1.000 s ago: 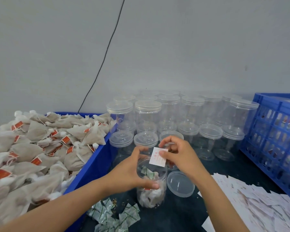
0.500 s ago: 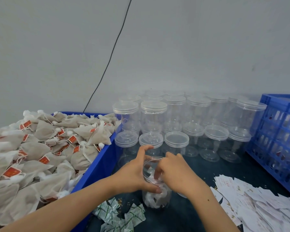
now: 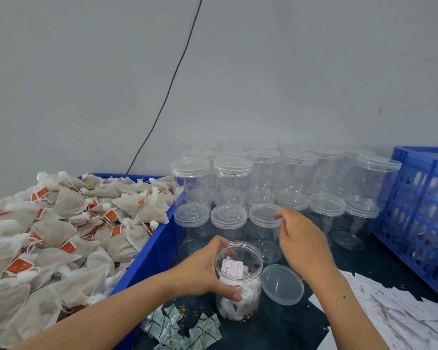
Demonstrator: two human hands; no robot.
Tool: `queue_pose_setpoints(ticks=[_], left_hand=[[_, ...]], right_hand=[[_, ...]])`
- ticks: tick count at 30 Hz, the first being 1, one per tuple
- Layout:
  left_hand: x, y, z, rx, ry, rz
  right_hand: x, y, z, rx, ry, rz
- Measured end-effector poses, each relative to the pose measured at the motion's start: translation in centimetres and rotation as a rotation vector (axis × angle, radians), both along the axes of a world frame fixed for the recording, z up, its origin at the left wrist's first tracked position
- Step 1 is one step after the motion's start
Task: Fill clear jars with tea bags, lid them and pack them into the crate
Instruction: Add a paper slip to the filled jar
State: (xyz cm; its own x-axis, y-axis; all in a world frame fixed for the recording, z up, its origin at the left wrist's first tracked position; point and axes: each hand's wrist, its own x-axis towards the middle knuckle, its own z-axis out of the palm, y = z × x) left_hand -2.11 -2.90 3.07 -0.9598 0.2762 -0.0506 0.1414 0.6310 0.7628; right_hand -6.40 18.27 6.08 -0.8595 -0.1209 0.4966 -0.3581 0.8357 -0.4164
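Observation:
My left hand (image 3: 202,270) grips a clear open jar (image 3: 238,281) standing on the dark table. Tea bags fill its lower half, and a white slip with red print (image 3: 232,267) lies on top of them. The jar's clear lid (image 3: 282,284) lies flat on the table just right of it. My right hand (image 3: 301,243) hovers above and behind the lid, empty, its fingers loosely curled. On the left stands a blue bin (image 3: 149,251) heaped with tea bags (image 3: 68,231). The blue crate (image 3: 420,218) holding filled jars stands at the right.
Several empty lidded clear jars (image 3: 263,188) are stacked in two layers behind my hands, against the grey wall. White paper slips (image 3: 400,314) spread over the table at the lower right. Small green-printed sachets (image 3: 182,329) lie in front of the jar. A black cable runs down the wall.
My right hand put the white slip into the jar, then lifted out empty and drew back to the right. My left hand kept holding the jar.

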Motion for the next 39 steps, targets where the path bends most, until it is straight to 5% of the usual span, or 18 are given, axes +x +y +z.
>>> queue_pose_setpoints(ticks=[8, 12, 21, 27, 34, 39], left_hand=[[-0.1, -0.3, -0.3, -0.029, 0.021, -0.011], [-0.1, -0.2, -0.3, -0.034, 0.026, -0.013], [0.0, -0.2, -0.2, -0.033, 0.038, -0.013], [0.3, -0.1, 0.5, 0.086, 0.134, -0.002], [0.6, 0.0, 1.3, 0.228, 0.385, 0.087], [1.1, 0.6, 1.6, 0.301, 0.494, 0.097]], right_hand=[[-3.0, 1.5, -4.6, 0.293, -0.697, 0.039], [-2.8, 1.2, -5.5, 0.399, -0.827, 0.049], [-1.5, 1.2, -2.9, 0.335, -0.751, 0.13], [0.4, 1.0, 0.1, 0.293, -0.396, 0.231], [2.3, 1.2, 2.5, -0.037, -0.176, 0.487], [2.8, -0.7, 2.4, -0.321, -0.22, 0.715]])
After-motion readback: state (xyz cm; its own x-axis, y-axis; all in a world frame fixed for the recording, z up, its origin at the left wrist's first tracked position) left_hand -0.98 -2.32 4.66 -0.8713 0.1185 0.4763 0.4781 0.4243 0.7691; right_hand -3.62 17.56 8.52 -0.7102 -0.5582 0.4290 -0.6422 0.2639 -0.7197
